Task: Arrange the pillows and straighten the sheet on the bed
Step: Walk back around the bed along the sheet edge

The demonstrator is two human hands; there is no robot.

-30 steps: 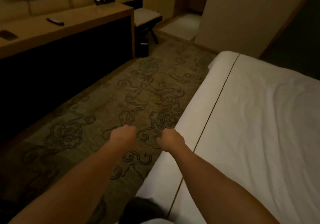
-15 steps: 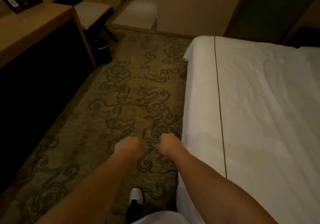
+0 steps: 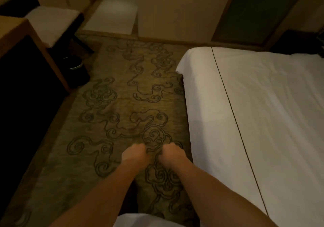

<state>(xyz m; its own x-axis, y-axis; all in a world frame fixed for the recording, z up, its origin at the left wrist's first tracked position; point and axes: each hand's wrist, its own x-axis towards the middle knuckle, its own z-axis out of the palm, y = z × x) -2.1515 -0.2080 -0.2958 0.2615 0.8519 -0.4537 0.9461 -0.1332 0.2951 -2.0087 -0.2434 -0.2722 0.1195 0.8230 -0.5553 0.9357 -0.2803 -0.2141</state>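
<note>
I observe the left hand (image 3: 135,154) and the right hand (image 3: 171,154) side by side over the patterned carpet (image 3: 112,104), each with fingers curled under into a loose fist; I cannot tell whether either pinches anything. The white sheet (image 3: 273,114) lies to the right of the right-hand fingers, spread over the bed with a thin dark line (image 3: 228,95) running along it, its hanging side just beside that hand. Beyond and left of the fingers I note a dark desk (image 3: 22,79) and a stool (image 3: 52,26).
</note>
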